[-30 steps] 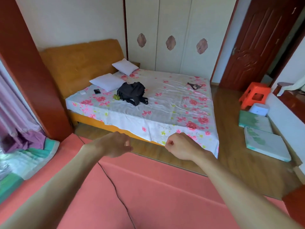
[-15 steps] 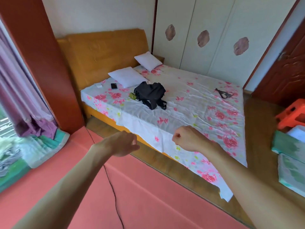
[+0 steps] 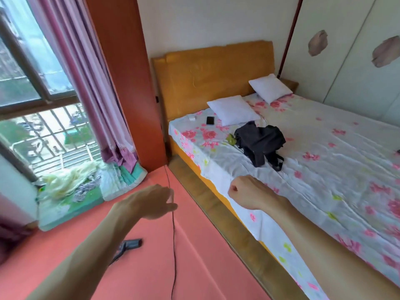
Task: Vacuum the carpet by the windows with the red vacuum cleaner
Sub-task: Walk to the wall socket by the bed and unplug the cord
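Observation:
The salmon-red carpet [image 3: 65, 256] fills the floor by the window [image 3: 32, 94]. A thin black power cord [image 3: 173, 245] runs across it from the corner by the bed toward the bottom edge. A dark vacuum floor nozzle [image 3: 129, 244] lies on the carpet, partly hidden under my left forearm; the red vacuum body is out of view. My left hand [image 3: 151, 201] hovers over the carpet with loosely curled fingers, empty. My right hand [image 3: 249, 194] is a closed fist over the bed's edge, holding nothing that I can see.
A bed [image 3: 313, 169] with a flowered sheet, two pillows, a phone and a black bag [image 3: 259, 141] stands at the right on a wooden step [image 3: 216, 213]. Purple curtains [image 3: 86, 83], a red pillar [image 3: 129, 83] and piled bedding [image 3: 86, 182] sit by the window.
The view has swung left, bringing the window, the curtains and the nozzle on the carpet into sight. Both hands keep the same pose in front of me.

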A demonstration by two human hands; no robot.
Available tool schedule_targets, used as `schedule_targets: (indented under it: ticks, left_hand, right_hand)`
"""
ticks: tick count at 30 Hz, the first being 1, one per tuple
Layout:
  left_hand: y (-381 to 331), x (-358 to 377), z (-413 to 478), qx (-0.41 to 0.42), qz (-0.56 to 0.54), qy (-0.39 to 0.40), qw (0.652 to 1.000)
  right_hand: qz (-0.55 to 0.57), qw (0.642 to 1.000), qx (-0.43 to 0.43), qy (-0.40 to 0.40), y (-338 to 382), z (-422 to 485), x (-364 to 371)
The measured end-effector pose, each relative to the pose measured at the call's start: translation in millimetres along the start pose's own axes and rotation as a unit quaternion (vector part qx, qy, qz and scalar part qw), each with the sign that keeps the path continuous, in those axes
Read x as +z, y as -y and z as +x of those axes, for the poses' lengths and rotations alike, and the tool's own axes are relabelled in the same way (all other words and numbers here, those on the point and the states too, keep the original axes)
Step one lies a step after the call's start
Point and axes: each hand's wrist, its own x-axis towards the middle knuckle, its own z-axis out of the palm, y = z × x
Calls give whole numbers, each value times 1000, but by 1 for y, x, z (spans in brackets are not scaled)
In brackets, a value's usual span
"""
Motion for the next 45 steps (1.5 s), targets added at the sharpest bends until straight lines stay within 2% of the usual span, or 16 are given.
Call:
schedule_targets:
  ticks: [3,8,12,19,23,28,33,38,45]
  left_hand:
    - [-5,-19,18,-48,-16,10,999]
    - [0,-50,46,-116,-36,-33,992]
    - [14,-68,86,-139,-42,-54,988]
    - [67,-93,208,-125,-36,-27,991]
    - [108,-140,276,-101,-35,-14,994]
    - [155,-197,347,-75,-35,-77,994]
    - [178,-228,414,-54,-22,-41,997]
    - [208,-253,488,-84,-36,-26,995]
    - [254,-306,575,-171,-77,-31,982]
  right_hand:
    - [-4,999,-41,30,-15,48,-12]
    - [-5,993,-97,62,-20,121,-35]
    - [-21,991,-116,63,-22,184,-40]
    - [-48,991,-92,84,-29,314,-30]
    - [-54,992,-79,81,-19,397,-51]
    - [-48,994,-74,57,1,479,-79]
    - [-56,992,-84,71,6,553,-93]
    - [-65,984,-110,126,-1,651,-93]
    - [-70,965,-180,176,16,801,-122]
